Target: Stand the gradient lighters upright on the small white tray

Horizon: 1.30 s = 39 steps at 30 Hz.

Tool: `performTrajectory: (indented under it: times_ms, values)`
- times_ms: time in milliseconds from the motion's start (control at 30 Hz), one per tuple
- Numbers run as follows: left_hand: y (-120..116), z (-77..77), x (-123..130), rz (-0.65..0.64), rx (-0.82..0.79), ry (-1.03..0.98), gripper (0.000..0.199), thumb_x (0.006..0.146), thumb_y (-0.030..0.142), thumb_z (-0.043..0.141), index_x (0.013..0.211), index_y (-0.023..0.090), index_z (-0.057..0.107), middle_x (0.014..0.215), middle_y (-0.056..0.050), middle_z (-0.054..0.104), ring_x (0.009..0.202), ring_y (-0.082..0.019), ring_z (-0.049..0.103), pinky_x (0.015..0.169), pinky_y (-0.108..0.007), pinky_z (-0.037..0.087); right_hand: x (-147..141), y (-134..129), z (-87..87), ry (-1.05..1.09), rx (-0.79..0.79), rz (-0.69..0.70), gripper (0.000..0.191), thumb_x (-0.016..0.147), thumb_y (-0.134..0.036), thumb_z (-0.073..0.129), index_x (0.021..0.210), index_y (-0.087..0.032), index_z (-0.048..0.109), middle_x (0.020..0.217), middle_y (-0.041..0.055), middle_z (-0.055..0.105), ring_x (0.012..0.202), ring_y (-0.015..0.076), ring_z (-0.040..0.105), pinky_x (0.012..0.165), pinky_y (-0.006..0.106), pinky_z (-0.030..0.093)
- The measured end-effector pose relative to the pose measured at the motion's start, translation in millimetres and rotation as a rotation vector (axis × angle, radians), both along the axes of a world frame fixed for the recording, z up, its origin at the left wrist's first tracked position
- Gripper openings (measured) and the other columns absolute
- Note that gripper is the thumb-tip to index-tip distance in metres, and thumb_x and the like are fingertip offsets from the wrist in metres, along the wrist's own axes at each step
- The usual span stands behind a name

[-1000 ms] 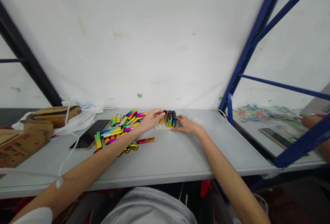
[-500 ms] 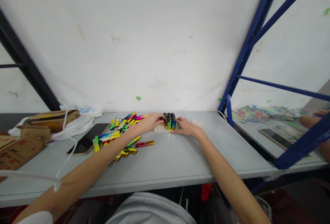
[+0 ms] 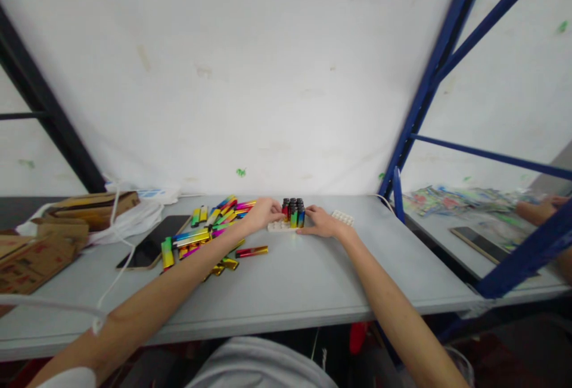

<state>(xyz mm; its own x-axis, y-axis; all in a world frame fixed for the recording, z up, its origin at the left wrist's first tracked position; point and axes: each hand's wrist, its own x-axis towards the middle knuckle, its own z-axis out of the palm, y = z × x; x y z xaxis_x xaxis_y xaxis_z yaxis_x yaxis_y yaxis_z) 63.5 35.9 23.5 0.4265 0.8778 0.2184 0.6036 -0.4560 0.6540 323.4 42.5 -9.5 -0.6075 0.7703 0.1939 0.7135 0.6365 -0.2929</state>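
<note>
Several shiny coloured tubes with black tops (image 3: 294, 212) stand upright in a white holed tray (image 3: 277, 227) near the wall. My left hand (image 3: 264, 214) is at the left side of the group, its fingertips closed at a red tube (image 3: 285, 211). At the right side, my right hand (image 3: 318, 222) rests beside the tray, fingers apart, fingertips by the blue tube (image 3: 301, 219). A loose heap of coloured tubes (image 3: 192, 235) lies left of the tray, partly behind my left forearm. One red and gold tube (image 3: 252, 251) lies apart in front.
A second white holed tray (image 3: 342, 217) lies right of my right hand. At the left are a black phone (image 3: 154, 242), cardboard boxes (image 3: 33, 257) and a white cable. Beyond the blue frame (image 3: 413, 114), another person's hand (image 3: 540, 209) is over a table with plastic packets.
Near my left fingers, a red tube now stands upright at the left of the group. Both hands have stayed almost in place; the other person's hand at the far right has shifted left.
</note>
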Motion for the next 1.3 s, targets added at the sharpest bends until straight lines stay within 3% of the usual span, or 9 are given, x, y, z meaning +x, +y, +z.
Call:
performTrajectory:
  times_ms: [167, 300, 367, 467, 600, 800, 967, 1200, 1300]
  values:
    - [-9.1, 0.5, -2.0, -0.021, 0.138, 0.150, 0.018, 0.089, 0.031, 0.070, 0.091, 0.015, 0.078, 0.083, -0.007, 0.078, 0.079, -0.022, 0.072, 0.075, -0.029, 0.051, 1.2, 0.3, -2.8, 0.023, -0.005, -0.001, 0.073, 0.087, -0.064, 0.077, 0.139, -0.012, 0.068, 0.137, 0.0224, 0.067, 0.128, 0.0373, 0.064, 0.112, 0.048, 0.049]
    - [-27.2, 6.5, -32.7, -0.032, 0.213, 0.190, 0.033, 0.087, 0.036, 0.073, 0.114, 0.017, 0.075, 0.105, -0.009, 0.079, 0.095, -0.024, 0.072, 0.087, -0.031, 0.052, 0.7, 1.3, -7.0, 0.036, -0.019, -0.003, 0.074, 0.088, -0.064, 0.076, 0.140, -0.012, 0.067, 0.139, 0.0226, 0.065, 0.129, 0.0379, 0.063, 0.113, 0.048, 0.049]
    - [-39.0, 13.8, -57.2, -0.036, 0.207, 0.268, 0.026, 0.086, 0.037, 0.073, 0.104, 0.019, 0.076, 0.106, -0.010, 0.078, 0.098, -0.026, 0.071, 0.088, -0.032, 0.051, 0.5, 2.3, -8.9, 0.040, -0.028, -0.009, 0.074, 0.088, -0.065, 0.075, 0.139, -0.012, 0.068, 0.139, 0.0233, 0.065, 0.128, 0.0385, 0.063, 0.113, 0.049, 0.049]
    - [-59.7, 24.4, -92.9, 0.055, 0.149, 0.347, 0.021, 0.089, 0.039, 0.067, 0.094, 0.021, 0.075, 0.087, -0.006, 0.076, 0.081, -0.024, 0.069, 0.076, -0.030, 0.048, 0.9, 4.4, -10.8, 0.064, -0.020, -0.022, 0.074, 0.085, -0.065, 0.078, 0.136, -0.013, 0.069, 0.138, 0.0232, 0.066, 0.126, 0.0390, 0.063, 0.112, 0.050, 0.050]
    - [-93.6, 24.2, -120.3, 0.105, 0.190, 0.385, 0.026, 0.089, 0.047, 0.068, 0.080, 0.022, 0.071, 0.077, -0.003, 0.069, 0.075, -0.023, 0.064, 0.073, -0.031, 0.047, 2.3, 4.6, -9.2, 0.064, -0.027, -0.014, 0.070, 0.084, -0.065, 0.079, 0.132, -0.014, 0.072, 0.138, 0.0220, 0.066, 0.126, 0.0382, 0.063, 0.112, 0.049, 0.050]
    - [-127.6, 4.5, -102.1, -0.028, 0.259, 0.330, 0.030, 0.097, 0.050, 0.066, 0.112, 0.026, 0.077, 0.114, -0.008, 0.071, 0.110, -0.026, 0.065, 0.100, -0.036, 0.050, 3.9, 0.1, -2.6, 0.033, -0.050, -0.014, 0.072, 0.087, -0.065, 0.076, 0.134, -0.012, 0.070, 0.139, 0.0224, 0.065, 0.129, 0.0389, 0.062, 0.114, 0.049, 0.048]
    - [-118.7, -2.1, -80.4, -0.095, 0.251, 0.373, 0.023, 0.100, 0.039, 0.061, 0.101, 0.022, 0.076, 0.110, -0.010, 0.071, 0.109, -0.027, 0.064, 0.101, -0.038, 0.049, 4.7, 0.7, -3.8, 0.051, -0.055, -0.024, 0.073, 0.086, -0.065, 0.076, 0.136, -0.012, 0.068, 0.139, 0.0219, 0.064, 0.129, 0.0385, 0.062, 0.114, 0.050, 0.048]
    - [-100.0, 28.7, -74.7, 0.014, 0.121, 0.077, 0.033, 0.094, 0.052, 0.068, 0.112, 0.023, 0.069, 0.087, -0.001, 0.075, 0.078, -0.020, 0.068, 0.077, -0.030, 0.053, 3.6, 2.6, -4.6, 0.046, -0.044, -0.023, 0.073, 0.086, -0.066, 0.077, 0.135, -0.013, 0.070, 0.140, 0.0223, 0.064, 0.128, 0.0383, 0.062, 0.114, 0.050, 0.048]
    - [-82.4, 40.6, -63.5, -0.006, 0.101, -0.103, 0.042, 0.087, 0.055, 0.075, 0.111, 0.021, 0.071, 0.091, -0.003, 0.075, 0.081, -0.019, 0.070, 0.077, -0.029, 0.055, 2.8, 2.0, -3.5, 0.037, -0.042, -0.019, 0.072, 0.086, -0.065, 0.077, 0.137, -0.013, 0.069, 0.140, 0.0217, 0.065, 0.130, 0.0382, 0.062, 0.115, 0.049, 0.048]
